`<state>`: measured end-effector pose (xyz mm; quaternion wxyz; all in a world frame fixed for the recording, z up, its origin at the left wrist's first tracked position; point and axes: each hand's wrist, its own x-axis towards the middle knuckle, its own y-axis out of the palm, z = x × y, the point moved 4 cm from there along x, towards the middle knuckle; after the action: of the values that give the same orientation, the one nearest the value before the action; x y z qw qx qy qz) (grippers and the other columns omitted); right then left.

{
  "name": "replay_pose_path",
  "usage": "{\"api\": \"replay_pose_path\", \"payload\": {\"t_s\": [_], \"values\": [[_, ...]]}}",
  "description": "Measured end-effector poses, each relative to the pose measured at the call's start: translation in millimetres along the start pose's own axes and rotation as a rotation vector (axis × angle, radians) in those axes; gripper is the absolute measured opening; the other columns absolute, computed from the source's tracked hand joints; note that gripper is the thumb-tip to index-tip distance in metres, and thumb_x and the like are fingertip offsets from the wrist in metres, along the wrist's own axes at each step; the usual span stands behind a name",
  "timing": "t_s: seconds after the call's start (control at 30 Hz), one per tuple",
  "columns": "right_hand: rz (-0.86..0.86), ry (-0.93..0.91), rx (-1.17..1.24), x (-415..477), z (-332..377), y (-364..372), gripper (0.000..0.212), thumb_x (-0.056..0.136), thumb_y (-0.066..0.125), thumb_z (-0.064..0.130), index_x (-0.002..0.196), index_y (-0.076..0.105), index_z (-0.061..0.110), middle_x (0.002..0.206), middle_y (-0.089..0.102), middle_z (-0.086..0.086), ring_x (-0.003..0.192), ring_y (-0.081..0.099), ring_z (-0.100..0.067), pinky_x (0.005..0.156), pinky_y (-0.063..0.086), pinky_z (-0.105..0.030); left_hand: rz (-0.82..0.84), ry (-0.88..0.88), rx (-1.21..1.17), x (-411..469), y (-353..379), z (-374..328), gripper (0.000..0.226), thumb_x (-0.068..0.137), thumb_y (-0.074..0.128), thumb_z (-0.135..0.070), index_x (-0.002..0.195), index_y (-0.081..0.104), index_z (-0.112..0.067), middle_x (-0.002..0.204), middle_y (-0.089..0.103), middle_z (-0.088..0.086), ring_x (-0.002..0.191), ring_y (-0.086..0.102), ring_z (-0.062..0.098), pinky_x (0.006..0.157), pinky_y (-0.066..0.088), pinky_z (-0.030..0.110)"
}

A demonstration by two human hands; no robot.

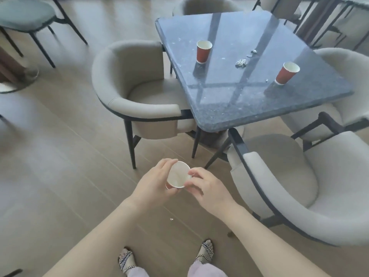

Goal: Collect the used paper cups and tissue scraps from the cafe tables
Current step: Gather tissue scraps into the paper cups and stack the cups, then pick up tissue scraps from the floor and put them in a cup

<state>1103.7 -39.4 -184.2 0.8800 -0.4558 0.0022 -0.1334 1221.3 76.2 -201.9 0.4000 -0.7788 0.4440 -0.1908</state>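
I stand in front of a dark stone table (217, 108). My left hand (153, 182) is wrapped around a paper cup (178, 174) whose white inside faces me. My right hand (207, 186) pinches the cup's rim from the right side. Two red paper cups stand upright on the table: one (203, 51) near the middle left, the other (287, 73) toward the right edge. Crumpled tissue scraps (241, 62) lie between them, with smaller bits (252, 53) a little further back. Fine crumbs are scattered over the tabletop.
Beige armchairs surround the table: one on the left (127, 92), one at the near right (299, 176), one at the far right (351, 80). A small white scrap (171, 219) lies on the wooden floor before my feet. A grey chair (24, 15) stands far left.
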Motion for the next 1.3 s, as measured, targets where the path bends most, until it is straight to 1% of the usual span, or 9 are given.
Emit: {"api": "replay_pose_path", "payload": {"t_s": [0.17,0.33,0.47,0.7,0.9,1.0,1.07,1.17,1.3], "values": [[0.049,-0.021,0.009,6.5,-33.7,34.0,0.004,0.081,0.067,0.007,0.084,0.068,0.010,0.106,0.060,-0.008,0.088,0.058,-0.025,0.067,0.051,-0.034,0.012,-0.073,0.006,1.1,36.7,26.7,0.055,0.073,0.072,-0.044,0.119,0.045,-0.029,0.130,0.043,-0.015,0.091,0.060,0.012,0.071,0.053,0.033],[0.058,-0.039,0.024,4.9,-68.6,112.3,0.010,0.078,0.067,0.000,0.079,0.066,0.010,0.096,0.061,-0.007,0.078,0.060,-0.024,0.063,0.045,-0.024,-0.009,-0.002,0.065,-4.2,86.2,82.6,0.027,0.077,0.073,-0.038,0.096,0.058,-0.025,0.136,0.043,-0.004,0.100,0.059,0.015,0.068,0.054,0.034],[0.061,-0.027,0.044,1.3,-116.3,200.6,0.010,0.080,0.066,0.002,0.080,0.066,0.012,0.097,0.062,-0.005,0.089,0.061,-0.026,0.057,0.052,-0.032,-0.011,0.063,0.119,-7.3,145.5,147.2,0.015,0.081,0.071,-0.027,0.081,0.058,-0.020,0.139,0.046,0.006,0.096,0.061,0.021,0.061,0.049,0.029],[0.139,-0.064,0.021,-0.6,-222.0,368.4,0.004,0.084,0.063,0.011,0.083,0.067,0.013,0.099,0.062,-0.004,0.088,0.059,-0.023,0.058,0.053,-0.037,0.045,0.089,0.265,-1.3,279.6,284.2,0.011,0.088,0.059,-0.018,0.093,0.057,-0.027,0.149,0.035,0.000,0.116,0.051,0.025,0.068,0.055,0.039],[0.227,-0.205,0.026,5.8,-292.6,487.5,0.007,0.086,0.061,0.010,0.087,0.067,0.007,0.102,0.061,-0.010,0.090,0.058,-0.027,0.069,0.051,-0.041,0.090,0.262,0.430,6.4,372.0,376.6,0.024,0.060,0.086,-0.013,0.073,0.070,-0.025,0.106,0.069,0.004,0.089,0.068,0.023,0.042,0.052,0.029],[0.268,-0.243,-0.015,7.8,-324.0,532.6,0.010,0.088,0.058,0.013,0.091,0.067,0.010,0.105,0.060,-0.007,0.096,0.055,-0.024,0.069,0.051,-0.044,0.093,0.316,0.457,5.8,415.8,418.0,0.019,0.066,0.083,-0.018,0.077,0.072,-0.027,0.081,0.069,-0.008,0.075,0.067,0.015,0.040,0.047,0.020],[0.294,-0.277,-0.042,6.1,-336.0,554.5,0.007,0.087,0.061,0.011,0.089,0.068,0.010,0.102,0.062,-0.006,0.093,0.057,-0.026,0.065,0.050,-0.039,0.136,0.306,0.474,1.1,443.3,441.2,0.017,0.074,0.076,-0.012,0.083,0.070,-0.026,0.075,0.066,-0.010,0.071,0.064,0.017,0.040,0.049,0.025],[0.347,-0.387,-0.110,-2.1,-343.6,578.5,0.003,0.078,0.069,0.005,0.079,0.067,0.008,0.089,0.065,-0.008,0.076,0.061,-0.026,0.053,0.039,-0.025,0.220,0.298,0.506,-4.9,473.4,460.6,0.023,0.079,0.067,-0.007,0.092,0.067,-0.026,0.084,0.066,-0.010,0.075,0.061,0.018,0.046,0.051,0.031],[0.362,-0.471,-0.212,-19.4,-352.4,598.0,0.012,0.069,0.075,0.004,0.070,0.064,0.009,0.076,0.064,-0.007,0.062,0.060,-0.024,0.040,0.041,-0.023,0.292,0.214,0.488,-11.0,494.9,472.9,0.032,0.093,0.047,-0.019,0.123,0.051,-0.028,0.133,0.048,-0.005,0.118,0.048,0.019,0.077,0.053,0.037]]}}
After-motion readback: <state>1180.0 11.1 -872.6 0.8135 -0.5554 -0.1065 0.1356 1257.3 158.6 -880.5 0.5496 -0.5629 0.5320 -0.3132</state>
